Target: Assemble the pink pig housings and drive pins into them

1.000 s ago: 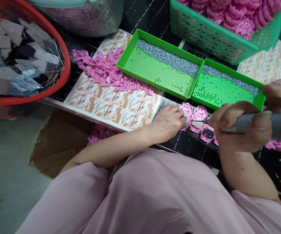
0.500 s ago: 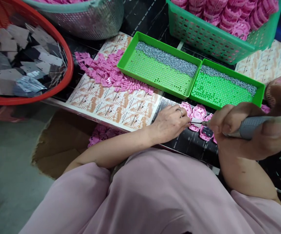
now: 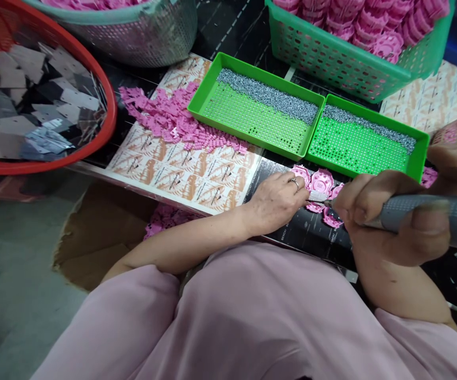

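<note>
Partly hidden behind the fingers, a row of pink plastic housings [image 3: 320, 183] is laid on the dark strip of the bench just in front of the two green trays [image 3: 252, 113]. The left hand [image 3: 276, 200] is rested palm down on the nearest housing, its fingers curled loosely and pressed onto a small silvery piece there; whether that piece is pinched or only held down cannot be told. The right hand [image 3: 394, 219] is closed fully around a grey powered screwdriver [image 3: 422, 214], whose thin bit is pointed at the same housing, the tip being lost between the fingertips of both hands. The tool's rear end is cut off by the right edge of the view. Small silver screws [image 3: 270, 95] are heaped along the far side of each tray. A loose pile of pink clips [image 3: 165, 116] is spread on printed sheets to the left. A red basket [image 3: 107, 105] of grey metal plates is seen only in part at the left edge, and a green basket [image 3: 331, 58] of pink housings is cropped at the top. A further hand at the far right edge is mostly out of view.
</note>
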Demonstrator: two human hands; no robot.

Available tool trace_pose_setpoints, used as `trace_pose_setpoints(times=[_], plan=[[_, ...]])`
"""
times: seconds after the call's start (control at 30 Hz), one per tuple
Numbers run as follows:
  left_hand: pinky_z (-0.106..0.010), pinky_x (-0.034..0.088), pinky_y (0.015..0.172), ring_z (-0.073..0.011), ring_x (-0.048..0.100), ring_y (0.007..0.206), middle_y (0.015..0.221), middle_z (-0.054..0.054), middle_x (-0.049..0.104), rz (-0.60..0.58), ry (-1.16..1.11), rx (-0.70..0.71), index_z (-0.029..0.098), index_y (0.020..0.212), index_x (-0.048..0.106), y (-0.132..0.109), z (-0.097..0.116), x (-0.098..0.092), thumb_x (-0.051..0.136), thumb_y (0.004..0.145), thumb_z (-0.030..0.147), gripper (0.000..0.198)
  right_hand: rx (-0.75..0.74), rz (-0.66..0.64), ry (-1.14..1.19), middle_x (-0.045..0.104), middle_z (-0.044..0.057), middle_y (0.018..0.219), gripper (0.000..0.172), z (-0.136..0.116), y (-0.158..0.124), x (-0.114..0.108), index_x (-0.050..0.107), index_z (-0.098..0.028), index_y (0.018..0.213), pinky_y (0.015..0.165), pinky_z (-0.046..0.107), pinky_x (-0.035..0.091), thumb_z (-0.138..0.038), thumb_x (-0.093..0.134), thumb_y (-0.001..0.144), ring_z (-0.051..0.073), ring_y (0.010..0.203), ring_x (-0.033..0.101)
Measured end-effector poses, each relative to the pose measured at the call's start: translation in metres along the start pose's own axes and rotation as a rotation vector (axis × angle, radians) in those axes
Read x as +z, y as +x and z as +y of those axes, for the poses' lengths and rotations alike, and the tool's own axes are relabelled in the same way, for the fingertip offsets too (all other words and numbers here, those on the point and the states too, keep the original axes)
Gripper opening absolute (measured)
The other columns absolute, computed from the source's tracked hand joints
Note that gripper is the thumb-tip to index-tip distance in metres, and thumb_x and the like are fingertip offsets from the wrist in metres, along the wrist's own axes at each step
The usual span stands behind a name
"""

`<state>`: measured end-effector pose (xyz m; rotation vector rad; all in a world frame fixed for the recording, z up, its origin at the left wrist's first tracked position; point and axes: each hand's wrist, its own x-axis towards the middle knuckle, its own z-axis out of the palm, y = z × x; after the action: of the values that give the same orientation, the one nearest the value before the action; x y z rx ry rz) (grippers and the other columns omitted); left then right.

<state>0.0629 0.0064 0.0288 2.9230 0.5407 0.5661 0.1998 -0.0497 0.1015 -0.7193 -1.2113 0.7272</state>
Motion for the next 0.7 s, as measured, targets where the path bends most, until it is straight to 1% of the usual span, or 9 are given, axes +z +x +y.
trace_pose_setpoints(times=[0.03,0.07,0.13,0.2,0.27,0.3,0.37,0.5,0.7], plan=[[-0.032,0.039,0.071,-0.0207,0.059,0.086,0.09,-0.005,0.068,-0.007,0.0,0.003,0.016,0.087,0.065,0.0,0.0,0.0,0.048,0.098,0.024,0.022,0.03,-0.001,-0.019,0.045,-0.006,0.049,0.011,0.001,-0.001,0.0,0.069,-0.025,0.08,0.031,0.023,0.036,-0.034,0.062,0.082,0.008,0.036,0.043],[-0.032,0.039,0.072,-0.0205,0.059,0.087,0.091,-0.005,0.068,-0.013,-0.001,0.002,0.016,0.089,0.065,-0.001,-0.001,0.0,0.047,0.099,0.024,0.023,0.058,-0.011,-0.045,0.045,-0.005,0.048,0.016,0.002,-0.001,-0.001,0.067,-0.025,0.072,0.033,0.024,0.037,-0.036,0.064,0.082,0.009,0.036,0.044],[-0.033,0.041,0.076,-0.0206,0.06,0.092,0.098,-0.005,0.069,-0.014,0.002,-0.018,0.016,0.099,0.065,-0.003,-0.003,-0.002,0.046,0.099,0.026,0.021,0.043,-0.041,-0.082,0.047,-0.006,0.048,0.016,0.007,-0.002,-0.004,0.064,-0.025,0.069,0.034,0.024,0.039,-0.036,0.066,0.081,0.009,0.036,0.047],[-0.033,0.042,0.082,-0.0209,0.06,0.1,0.107,-0.006,0.069,-0.001,0.007,-0.045,0.016,0.11,0.063,-0.005,-0.007,-0.005,0.049,0.098,0.028,0.022,-0.018,-0.016,-0.077,0.049,-0.007,0.048,0.006,0.014,-0.002,-0.008,0.065,-0.028,0.077,0.033,0.023,0.038,-0.032,0.067,0.081,0.008,0.034,0.046],[-0.033,0.042,0.086,-0.0211,0.06,0.105,0.113,-0.006,0.068,0.003,0.006,-0.04,0.015,0.112,0.062,-0.008,-0.011,-0.006,0.054,0.096,0.027,0.022,-0.04,0.066,-0.065,0.047,-0.008,0.046,0.003,0.021,0.0,-0.011,0.066,-0.03,0.084,0.029,0.023,0.035,-0.032,0.065,0.082,0.009,0.031,0.042],[-0.033,0.043,0.087,-0.0211,0.06,0.106,0.114,-0.006,0.068,0.0,0.001,-0.03,0.015,0.11,0.064,-0.009,-0.012,-0.006,0.056,0.095,0.025,0.02,-0.035,0.111,-0.07,0.045,-0.009,0.044,0.006,0.024,0.001,-0.012,0.066,-0.03,0.087,0.028,0.023,0.034,-0.034,0.064,0.082,0.009,0.03,0.041],[-0.033,0.043,0.087,-0.0213,0.06,0.106,0.113,-0.005,0.069,-0.013,-0.014,-0.022,0.015,0.106,0.065,-0.01,-0.014,-0.005,0.059,0.093,0.026,0.019,-0.04,0.146,-0.097,0.043,-0.01,0.043,0.015,0.027,0.004,-0.011,0.065,-0.032,0.097,0.026,0.023,0.033,-0.036,0.063,0.083,0.01,0.027,0.038],[-0.035,0.045,0.084,-0.0228,0.061,0.1,0.104,-0.006,0.07,-0.043,-0.009,-0.035,0.014,0.105,0.067,-0.009,-0.012,0.003,0.06,0.093,0.032,0.023,-0.064,0.137,-0.122,0.045,-0.011,0.044,0.033,0.029,0.005,-0.008,0.057,-0.036,0.115,0.026,0.024,0.033,-0.032,0.061,0.083,0.01,0.027,0.035],[-0.035,0.044,0.081,-0.023,0.06,0.097,0.095,-0.007,0.07,-0.102,0.001,-0.029,0.014,0.098,0.069,-0.006,-0.012,0.006,0.06,0.091,0.023,0.014,-0.062,0.116,-0.078,0.047,-0.01,0.047,0.036,0.032,0.002,-0.009,0.054,-0.036,0.119,0.03,0.024,0.035,-0.026,0.06,0.085,0.01,0.03,0.037]])
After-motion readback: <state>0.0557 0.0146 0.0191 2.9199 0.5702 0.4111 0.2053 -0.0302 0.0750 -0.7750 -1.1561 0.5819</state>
